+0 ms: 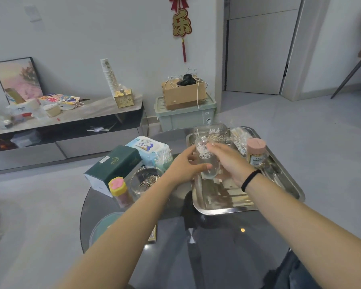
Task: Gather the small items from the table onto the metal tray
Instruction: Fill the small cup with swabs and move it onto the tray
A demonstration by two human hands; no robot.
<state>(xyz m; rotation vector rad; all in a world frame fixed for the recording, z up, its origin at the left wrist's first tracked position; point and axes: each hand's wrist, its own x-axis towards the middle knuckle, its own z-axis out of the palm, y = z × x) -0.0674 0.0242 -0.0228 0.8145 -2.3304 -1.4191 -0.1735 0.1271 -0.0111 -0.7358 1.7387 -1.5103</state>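
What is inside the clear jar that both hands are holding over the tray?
The clear jar, gripped by the left hand and right hand above the metal tray, holds white-tipped cotton swabs in its upper part. The fingers cover much of its sides.

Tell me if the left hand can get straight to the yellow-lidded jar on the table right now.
Probably not at once. The left hand is busy: with the right hand it holds a clear jar of cotton swabs over the metal tray. The yellow-lidded jar stands unobstructed beside the left forearm, so it looks reachable once freed.
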